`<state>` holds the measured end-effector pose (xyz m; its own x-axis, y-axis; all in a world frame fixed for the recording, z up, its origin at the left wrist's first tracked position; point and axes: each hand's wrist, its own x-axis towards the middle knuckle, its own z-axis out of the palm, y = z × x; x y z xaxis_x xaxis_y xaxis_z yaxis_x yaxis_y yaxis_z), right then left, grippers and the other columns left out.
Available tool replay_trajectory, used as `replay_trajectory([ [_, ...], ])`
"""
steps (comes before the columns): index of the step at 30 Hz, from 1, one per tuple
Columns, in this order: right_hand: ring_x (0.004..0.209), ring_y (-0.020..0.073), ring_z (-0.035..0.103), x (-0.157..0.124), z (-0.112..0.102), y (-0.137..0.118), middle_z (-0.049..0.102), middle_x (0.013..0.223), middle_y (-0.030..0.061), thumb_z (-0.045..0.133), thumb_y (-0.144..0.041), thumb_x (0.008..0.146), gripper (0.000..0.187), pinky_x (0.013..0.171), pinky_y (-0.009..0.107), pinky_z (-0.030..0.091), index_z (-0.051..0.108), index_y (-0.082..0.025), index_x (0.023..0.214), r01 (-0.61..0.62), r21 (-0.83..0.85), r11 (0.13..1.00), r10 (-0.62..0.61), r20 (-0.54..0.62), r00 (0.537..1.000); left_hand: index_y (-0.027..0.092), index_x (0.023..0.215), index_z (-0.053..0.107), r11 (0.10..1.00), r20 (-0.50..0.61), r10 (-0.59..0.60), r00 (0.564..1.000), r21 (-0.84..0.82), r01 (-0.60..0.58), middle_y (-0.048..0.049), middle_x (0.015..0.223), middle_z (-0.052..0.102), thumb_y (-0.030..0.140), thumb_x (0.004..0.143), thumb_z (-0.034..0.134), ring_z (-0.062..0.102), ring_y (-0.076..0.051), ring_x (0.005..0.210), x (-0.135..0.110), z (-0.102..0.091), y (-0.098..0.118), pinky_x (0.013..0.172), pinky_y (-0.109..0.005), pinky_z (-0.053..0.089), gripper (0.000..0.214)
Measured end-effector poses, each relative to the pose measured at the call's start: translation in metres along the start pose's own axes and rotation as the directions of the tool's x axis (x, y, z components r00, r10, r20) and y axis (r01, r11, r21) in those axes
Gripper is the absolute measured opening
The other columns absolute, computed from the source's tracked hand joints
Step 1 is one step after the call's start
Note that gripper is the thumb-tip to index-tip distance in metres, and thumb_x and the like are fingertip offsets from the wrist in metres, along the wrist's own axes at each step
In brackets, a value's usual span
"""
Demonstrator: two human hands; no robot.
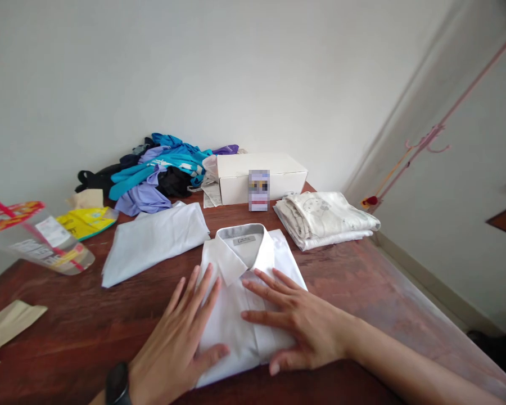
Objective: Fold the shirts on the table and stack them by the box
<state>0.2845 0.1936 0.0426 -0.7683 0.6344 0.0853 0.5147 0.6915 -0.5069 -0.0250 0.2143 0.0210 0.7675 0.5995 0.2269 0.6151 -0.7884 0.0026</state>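
Note:
A folded white dress shirt (231, 320) lies collar-up on the dark wooden table in front of me, its collar pointing away and a label showing inside the neck. My left hand (181, 332) rests on the shirt's left side with the fingers stretched out. Across the right half of the shirt lies my right hand (299, 318), fingers spread and flat, just below the collar. Neither hand grips anything. A dark band or watch (118, 383) sits on the left wrist.
A folded pale cloth (158, 239) lies left of the shirt; folded patterned fabric (324, 216) lies right. Behind are a white box (236, 188) and piled clothes (152, 169). At left are a plastic cup (46, 242), a yellow packet (86, 221) and beige paper (12, 326).

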Motion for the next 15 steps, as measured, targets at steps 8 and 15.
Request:
replay_trajectory([
  [8, 0.155, 0.0367, 0.009, 0.007, 0.004, -0.005, 0.013, 0.168, 0.008, 0.068, -0.06, 0.087, 0.089, 0.122, 0.062, 0.003, 0.024, -0.034, 0.16, -0.045, -0.005, 0.999, 0.045, 0.113, 0.993, 0.026, 0.163, 0.008, 0.935, 0.062, 0.275, 0.959, -0.251, -0.252, -0.0069, 0.167, 0.021, 0.061, 0.095, 0.056, 0.021, -0.029, 0.154, -0.002, -0.005, 0.018, 0.125, -0.048, 0.02, 0.091],
  [15, 0.152, 0.0356, 0.024, 0.005, 0.006, -0.001, 0.034, 0.163, 0.0091, 0.071, -0.055, 0.087, 0.075, 0.123, 0.061, 0.01, 0.044, -0.032, 0.153, -0.067, 0.089, 0.994, 0.063, 0.044, 0.997, 0.039, 0.157, 0.032, 0.879, 0.014, 0.179, 0.984, -0.451, -0.154, -0.0015, 0.167, 0.024, 0.057, 0.094, 0.059, 0.024, -0.032, 0.153, -0.004, -0.003, 0.012, 0.125, -0.052, 0.018, 0.071],
])
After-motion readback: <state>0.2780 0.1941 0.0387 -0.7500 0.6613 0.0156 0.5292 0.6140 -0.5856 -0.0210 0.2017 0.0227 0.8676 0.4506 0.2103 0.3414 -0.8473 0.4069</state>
